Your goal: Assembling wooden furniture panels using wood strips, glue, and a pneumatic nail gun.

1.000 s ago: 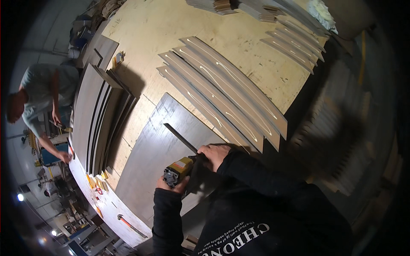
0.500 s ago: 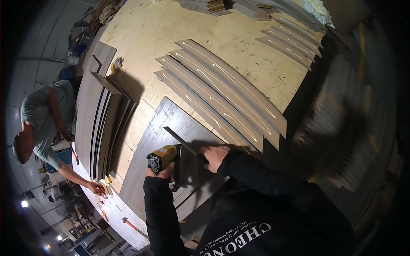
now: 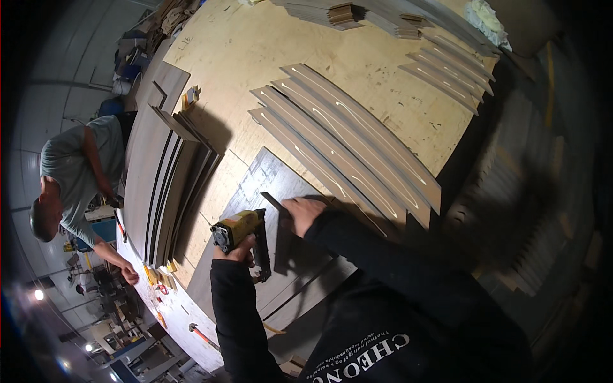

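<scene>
My left hand (image 3: 237,250) is wrapped round the handle of a yellow and black nail gun (image 3: 241,228), its black magazine pointing toward me. My right hand (image 3: 302,214) grips a narrow dark wooden strip (image 3: 273,200) by its end, with the fingers partly hidden behind it. The strip is held over a wide grey-brown board (image 3: 265,171) lying on the worktable. Beside my right hand are several strips with beads of glue (image 3: 348,153), lying side by side.
A stack of curved boards (image 3: 167,185) stands at left on the plywood worktable (image 3: 230,70). More glued strips (image 3: 450,70) lie at the far right. A co-worker (image 3: 96,159) leans over the left side near a red-handled tool (image 3: 203,335). Stacked boards (image 3: 517,210) sit beyond the right edge.
My right hand has shifted left and up with the strip, closer to the nail gun. The nail gun has tilted slightly. The co-worker's hand has moved back from the small yellow pieces.
</scene>
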Available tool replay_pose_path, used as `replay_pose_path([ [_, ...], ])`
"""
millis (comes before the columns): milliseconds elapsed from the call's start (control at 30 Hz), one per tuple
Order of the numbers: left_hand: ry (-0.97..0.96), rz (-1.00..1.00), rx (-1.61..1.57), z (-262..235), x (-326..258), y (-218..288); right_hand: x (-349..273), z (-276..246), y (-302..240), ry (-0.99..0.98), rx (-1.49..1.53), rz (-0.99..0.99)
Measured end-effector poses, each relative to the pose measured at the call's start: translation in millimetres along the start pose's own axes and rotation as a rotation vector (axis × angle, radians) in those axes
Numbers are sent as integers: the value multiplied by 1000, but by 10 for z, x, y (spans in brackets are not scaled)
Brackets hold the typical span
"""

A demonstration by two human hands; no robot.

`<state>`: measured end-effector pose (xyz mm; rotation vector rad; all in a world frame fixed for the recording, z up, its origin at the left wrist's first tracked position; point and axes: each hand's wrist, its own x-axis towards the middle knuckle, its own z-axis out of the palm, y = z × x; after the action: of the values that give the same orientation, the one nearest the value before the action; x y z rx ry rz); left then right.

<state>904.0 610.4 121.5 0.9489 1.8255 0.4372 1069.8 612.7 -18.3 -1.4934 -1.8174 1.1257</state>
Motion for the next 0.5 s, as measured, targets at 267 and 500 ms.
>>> replay_pose_path([
  [267, 17, 6, 46, -62, 263, 62, 358, 172, -68, 82, 89, 44],
  [500, -8, -16, 73, -43, 341, 38, 412, 124, -66, 2, 79, 110],
])
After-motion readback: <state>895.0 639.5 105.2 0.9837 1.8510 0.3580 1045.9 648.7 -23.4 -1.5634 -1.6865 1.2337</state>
